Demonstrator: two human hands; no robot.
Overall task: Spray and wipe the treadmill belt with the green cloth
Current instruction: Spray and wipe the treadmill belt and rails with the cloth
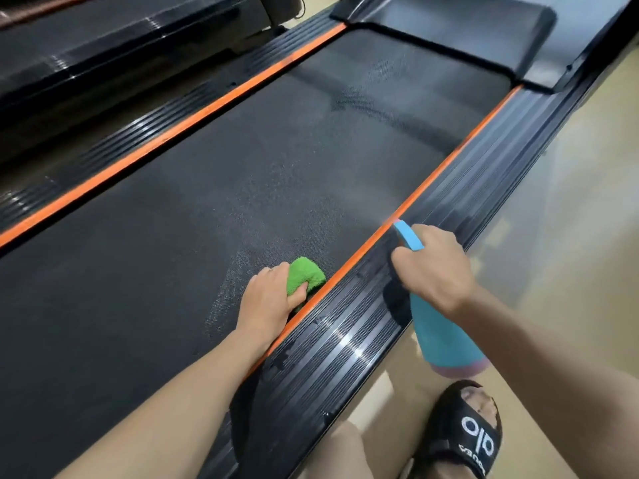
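The black treadmill belt [193, 216] runs from lower left to upper right between two orange strips. Fine wet speckles show on it near its right edge. My left hand [268, 299] grips a bunched green cloth [306, 273] that lies on the belt beside the right orange strip [425, 188]. My right hand [434, 267] holds a blue spray bottle [442, 333] by its neck above the ribbed right side rail. The bottle's blue nozzle [408, 235] points toward the belt, with a faint mist ahead of it.
The ribbed black side rail [345, 347] borders the belt on the right, with beige floor [570, 219] beyond it. My foot in a black slide sandal [466, 433] stands on the floor. The motor cover [463, 32] closes the belt's far end. A second treadmill [103, 39] stands at upper left.
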